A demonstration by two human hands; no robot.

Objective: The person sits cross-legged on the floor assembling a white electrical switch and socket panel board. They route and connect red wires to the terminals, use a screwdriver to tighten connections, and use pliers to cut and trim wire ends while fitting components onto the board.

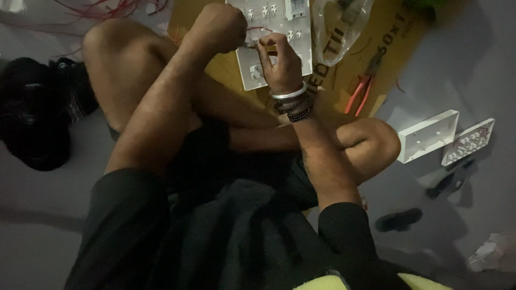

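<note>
I sit cross-legged on the floor over a white electrical switch board [279,21] that lies on a piece of brown cardboard [371,59]. My left hand [217,27] is closed in a fist at the board's left edge, seemingly gripping a tool hidden inside it. My right hand [279,62], with a metal bangle and bead bracelets at the wrist, pinches a thin red wire [260,28] against the board with its fingertips. The board's near edge lies beneath both hands.
Orange-handled pliers [359,92] lie on the cardboard right of my right hand, and a clear plastic bag [338,24] covers the board's right side. A white box [427,135] and another switch plate [468,142] rest on the floor at right. Red wires [107,8] lie at the top left, a black bundle [37,113] at left.
</note>
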